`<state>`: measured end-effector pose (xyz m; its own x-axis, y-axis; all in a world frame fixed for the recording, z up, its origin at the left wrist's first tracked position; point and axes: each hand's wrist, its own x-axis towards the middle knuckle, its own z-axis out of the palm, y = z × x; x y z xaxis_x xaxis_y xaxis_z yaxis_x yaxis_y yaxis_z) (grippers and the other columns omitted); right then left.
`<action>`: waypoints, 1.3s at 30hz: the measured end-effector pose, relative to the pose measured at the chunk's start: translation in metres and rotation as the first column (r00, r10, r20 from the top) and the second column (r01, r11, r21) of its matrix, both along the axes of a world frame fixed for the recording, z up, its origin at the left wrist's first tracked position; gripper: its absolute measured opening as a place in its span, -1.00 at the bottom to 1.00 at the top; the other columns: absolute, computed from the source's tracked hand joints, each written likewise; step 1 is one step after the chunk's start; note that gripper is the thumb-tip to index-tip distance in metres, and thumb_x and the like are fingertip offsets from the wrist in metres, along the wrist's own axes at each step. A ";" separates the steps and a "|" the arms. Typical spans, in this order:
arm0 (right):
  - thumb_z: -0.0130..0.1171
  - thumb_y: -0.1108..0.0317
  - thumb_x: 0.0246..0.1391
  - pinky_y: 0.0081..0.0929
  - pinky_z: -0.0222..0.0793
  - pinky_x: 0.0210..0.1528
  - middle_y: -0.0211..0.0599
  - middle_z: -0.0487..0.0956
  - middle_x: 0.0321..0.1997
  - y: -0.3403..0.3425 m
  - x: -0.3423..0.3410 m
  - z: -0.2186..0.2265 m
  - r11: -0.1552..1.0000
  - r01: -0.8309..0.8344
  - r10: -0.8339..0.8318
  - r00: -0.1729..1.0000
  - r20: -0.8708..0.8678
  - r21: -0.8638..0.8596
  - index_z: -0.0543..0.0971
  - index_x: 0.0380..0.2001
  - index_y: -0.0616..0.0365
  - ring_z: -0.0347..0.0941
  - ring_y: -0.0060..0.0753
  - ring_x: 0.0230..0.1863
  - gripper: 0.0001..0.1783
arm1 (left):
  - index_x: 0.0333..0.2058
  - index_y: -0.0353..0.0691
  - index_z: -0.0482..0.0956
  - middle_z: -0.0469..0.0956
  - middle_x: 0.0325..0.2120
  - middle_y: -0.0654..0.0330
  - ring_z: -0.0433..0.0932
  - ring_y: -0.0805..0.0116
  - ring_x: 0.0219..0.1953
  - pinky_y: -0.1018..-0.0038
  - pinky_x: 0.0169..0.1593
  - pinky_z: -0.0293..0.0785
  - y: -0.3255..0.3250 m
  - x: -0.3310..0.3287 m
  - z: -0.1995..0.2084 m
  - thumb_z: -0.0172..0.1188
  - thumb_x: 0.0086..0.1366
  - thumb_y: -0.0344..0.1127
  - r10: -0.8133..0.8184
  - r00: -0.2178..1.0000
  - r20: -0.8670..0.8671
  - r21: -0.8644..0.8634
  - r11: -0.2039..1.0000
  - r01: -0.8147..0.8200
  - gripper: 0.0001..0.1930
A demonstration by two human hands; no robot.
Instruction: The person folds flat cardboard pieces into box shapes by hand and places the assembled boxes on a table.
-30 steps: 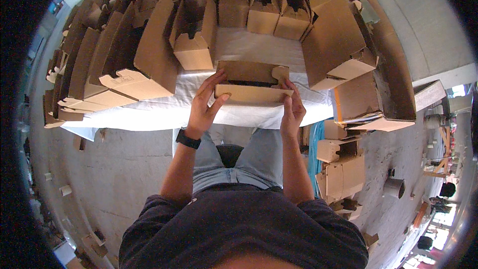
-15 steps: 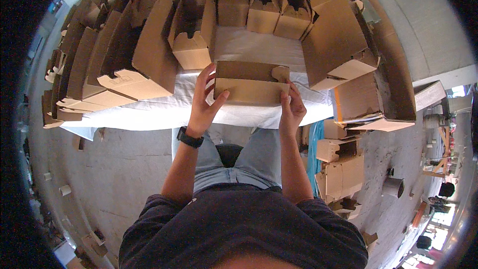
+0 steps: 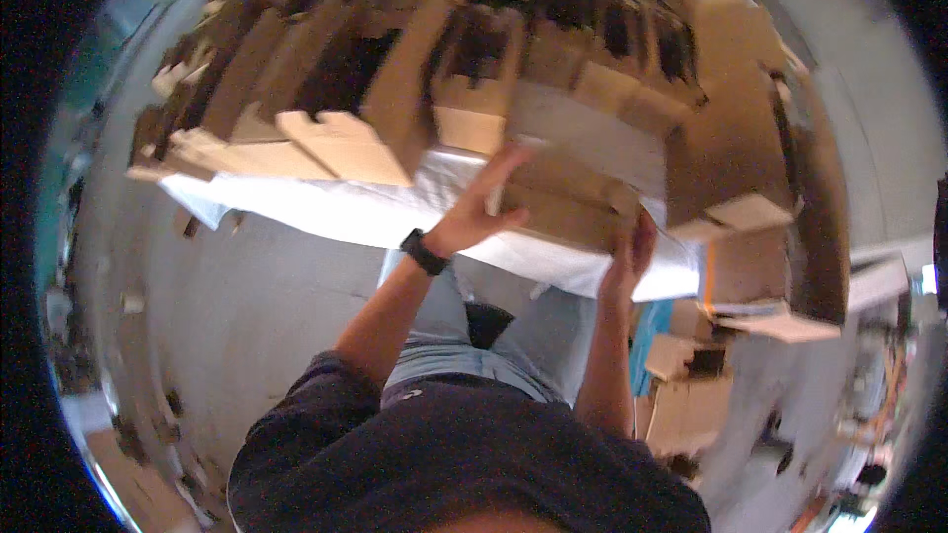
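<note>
A small brown cardboard box (image 3: 563, 199), blurred by motion, is held between my two hands above the white cloth, in front of the seated lap. My left hand (image 3: 481, 207) grips its left end, with the thumb along the near side and the fingers at the far side. At the right end my right hand (image 3: 629, 255) is closed round the corner. The box lies lengthwise across the view and tilts down a little to the right. A dark band circles my left wrist.
Several open cardboard boxes (image 3: 346, 143) stand in a row on the white-covered table (image 3: 296, 202) at the left. More narrow boxes (image 3: 469, 123) line the back, and a tall box (image 3: 726, 168) stands at the right. Other cartons (image 3: 686, 405) are stacked below, right.
The whole view has swung, so the table and boxes appear shifted right and tilted. Both hands keep hold of the small box, which now looks slanted.
</note>
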<state>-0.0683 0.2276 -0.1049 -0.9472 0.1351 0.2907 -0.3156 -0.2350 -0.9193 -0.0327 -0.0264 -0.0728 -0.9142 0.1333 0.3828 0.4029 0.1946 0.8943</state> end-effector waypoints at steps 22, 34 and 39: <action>0.06 0.54 0.09 -0.30 0.16 0.27 -0.11 0.41 0.19 0.003 0.002 0.011 0.978 -0.103 0.125 0.985 0.116 -0.181 0.60 -0.23 0.22 0.31 -0.22 0.21 -0.81 | -0.09 0.22 0.62 -0.10 0.35 0.10 -0.09 0.09 0.38 0.13 0.30 0.13 -0.017 0.021 0.017 0.49 -0.09 -0.22 -0.099 0.990 -0.101 -0.248 0.966 0.071 -0.50; -0.19 -0.05 0.24 -0.14 0.23 0.22 -0.09 0.33 0.24 0.020 -0.033 0.028 0.998 0.035 -0.032 0.996 0.078 -0.043 0.31 0.15 0.28 0.31 -0.11 0.19 -0.36 | -0.08 0.13 0.63 0.16 0.24 -0.02 0.14 0.01 0.29 0.20 0.26 0.19 -0.041 0.083 0.091 0.52 -0.17 -0.27 0.166 0.965 -0.201 -0.018 0.985 -0.174 -0.44; -0.06 0.08 0.20 -0.17 0.22 0.21 -0.14 0.41 0.18 0.038 -0.082 -0.049 0.970 0.105 -0.122 0.990 0.065 0.218 0.46 0.04 0.22 0.31 -0.13 0.19 -0.51 | 0.00 -0.04 0.55 0.31 0.16 0.04 0.18 0.06 0.26 0.22 0.29 0.08 -0.108 0.107 0.158 0.49 -0.10 -0.30 0.407 0.886 -0.220 0.211 0.907 -0.364 -0.40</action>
